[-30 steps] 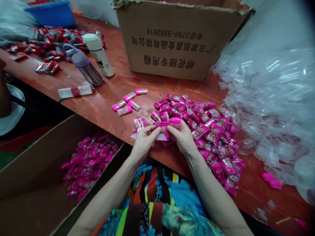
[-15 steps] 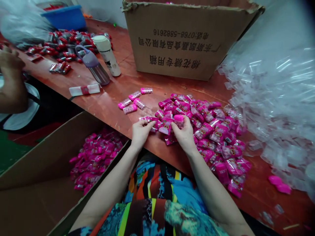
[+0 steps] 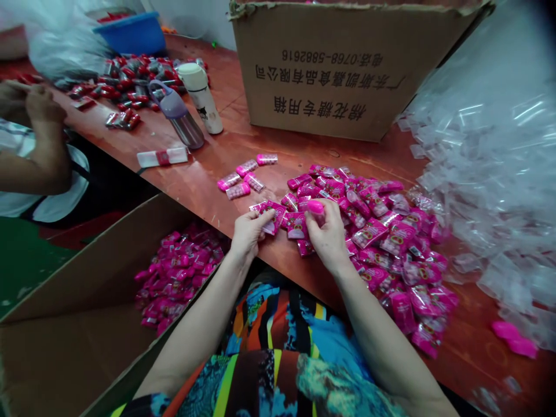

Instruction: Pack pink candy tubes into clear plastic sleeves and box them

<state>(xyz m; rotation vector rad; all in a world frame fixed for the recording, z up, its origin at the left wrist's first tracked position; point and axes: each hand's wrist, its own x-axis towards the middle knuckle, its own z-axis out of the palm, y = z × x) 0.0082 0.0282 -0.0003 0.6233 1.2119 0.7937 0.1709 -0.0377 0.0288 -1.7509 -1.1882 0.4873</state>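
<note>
My left hand (image 3: pixel 248 234) is closed, thumb on top, around a pink printed plastic pouch (image 3: pixel 273 215). Between the thumb and fingers of my right hand (image 3: pixel 329 236) is a small candy tube with a pink cap (image 3: pixel 315 207); its lower part is hidden by my fingers. The two hands are a little apart at the table's front edge. Another pink pouch (image 3: pixel 296 225) lies between them. Beside and behind my right hand spreads a heap of pink candy packets (image 3: pixel 369 231). Several unwrapped candy tubes (image 3: pixel 238 191) lie beyond my left hand.
An open carton (image 3: pixel 78 295) with pink packets stands below at left. Bottles (image 3: pixel 204 101), a large cardboard box (image 3: pixel 321 75) and a heap of red packets (image 3: pixel 130 81) occupy the table's back. Clear plastic pieces (image 3: pixel 490 191) pile up at right. A co-worker's hands (image 3: pixel 37 104) are at far left.
My left hand has lifted and tilted the pink pouch, now showing more of its face. The tube in my right hand has turned cap towards the pouch. The view has shifted slightly left.
</note>
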